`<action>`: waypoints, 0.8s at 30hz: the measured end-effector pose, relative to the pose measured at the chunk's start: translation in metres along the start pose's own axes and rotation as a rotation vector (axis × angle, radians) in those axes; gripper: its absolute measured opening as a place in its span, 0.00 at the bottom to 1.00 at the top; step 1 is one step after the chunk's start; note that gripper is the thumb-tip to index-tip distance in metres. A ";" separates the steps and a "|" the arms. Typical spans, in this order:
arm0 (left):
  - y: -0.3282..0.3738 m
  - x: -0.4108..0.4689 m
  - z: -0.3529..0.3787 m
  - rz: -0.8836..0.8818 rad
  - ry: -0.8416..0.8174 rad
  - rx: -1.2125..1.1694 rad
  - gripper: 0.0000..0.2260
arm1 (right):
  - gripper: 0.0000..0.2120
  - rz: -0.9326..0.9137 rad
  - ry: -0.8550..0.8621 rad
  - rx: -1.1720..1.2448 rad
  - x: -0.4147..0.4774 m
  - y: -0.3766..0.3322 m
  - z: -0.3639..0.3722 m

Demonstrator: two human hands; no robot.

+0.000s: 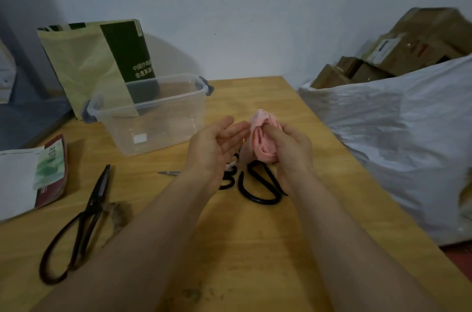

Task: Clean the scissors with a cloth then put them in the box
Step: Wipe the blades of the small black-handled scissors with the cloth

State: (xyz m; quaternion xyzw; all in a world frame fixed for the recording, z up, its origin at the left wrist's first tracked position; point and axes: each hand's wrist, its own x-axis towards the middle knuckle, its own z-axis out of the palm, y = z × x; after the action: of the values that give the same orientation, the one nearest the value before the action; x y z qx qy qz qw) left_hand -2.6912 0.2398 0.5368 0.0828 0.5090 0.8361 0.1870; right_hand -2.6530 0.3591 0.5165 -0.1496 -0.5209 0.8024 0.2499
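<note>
The right hand [291, 148] grips a crumpled pink cloth [261, 137]; the left hand [217, 144], fingers loosely straight, is just beside it.

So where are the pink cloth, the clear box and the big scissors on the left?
pink cloth [263, 132], head view, on its bunched middle.
clear box [166, 127], head view, on its front wall.
big scissors [99, 186], head view, on the blades, just above the pivot.

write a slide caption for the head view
The right hand grips a bunched pink cloth beside the open left hand, above black scissors on the wooden table, clear plastic box behind.
</note>
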 end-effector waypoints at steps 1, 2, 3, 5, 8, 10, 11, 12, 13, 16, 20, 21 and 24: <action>0.000 -0.003 0.002 -0.006 -0.017 -0.019 0.18 | 0.04 -0.014 -0.047 -0.017 -0.002 0.001 0.002; -0.001 -0.005 0.003 -0.010 -0.020 -0.032 0.18 | 0.07 -0.041 -0.085 -0.039 -0.003 0.003 0.002; -0.001 -0.007 0.005 -0.012 -0.014 -0.039 0.18 | 0.10 -0.076 -0.115 -0.061 -0.004 0.005 0.003; -0.001 -0.009 0.007 -0.010 -0.005 -0.016 0.17 | 0.14 -0.143 -0.148 -0.100 -0.007 0.007 0.004; -0.002 -0.014 0.008 -0.029 -0.059 0.021 0.16 | 0.12 -0.204 -0.120 -0.153 -0.008 0.008 0.004; -0.004 -0.015 0.008 -0.047 -0.090 0.056 0.18 | 0.08 -0.226 -0.080 -0.199 -0.006 0.007 0.003; -0.005 -0.015 0.007 -0.048 -0.098 0.090 0.20 | 0.06 -0.234 -0.068 -0.231 -0.006 0.007 0.003; -0.005 -0.015 0.006 -0.043 -0.102 0.128 0.20 | 0.06 -0.245 -0.060 -0.273 -0.006 0.007 0.003; -0.005 -0.015 0.006 -0.028 -0.108 0.171 0.20 | 0.06 -0.259 -0.053 -0.314 -0.005 0.007 0.004; 0.000 -0.018 0.009 0.047 -0.133 0.327 0.15 | 0.05 -0.259 -0.002 -0.369 -0.001 0.009 0.006; 0.008 -0.018 0.009 0.043 -0.156 0.475 0.10 | 0.04 -0.259 0.060 -0.439 0.004 0.014 0.007; 0.010 -0.017 0.008 0.026 -0.154 0.503 0.09 | 0.05 -0.271 0.072 -0.470 0.005 0.015 0.008; 0.012 -0.010 0.006 0.042 -0.105 0.625 0.12 | 0.09 -0.255 0.165 -0.526 0.009 0.015 0.005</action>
State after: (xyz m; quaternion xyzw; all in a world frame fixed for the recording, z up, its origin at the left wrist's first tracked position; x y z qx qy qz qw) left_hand -2.6824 0.2355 0.5511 0.1898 0.7292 0.6374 0.1609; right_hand -2.6666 0.3554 0.5054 -0.2073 -0.7032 0.5874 0.3429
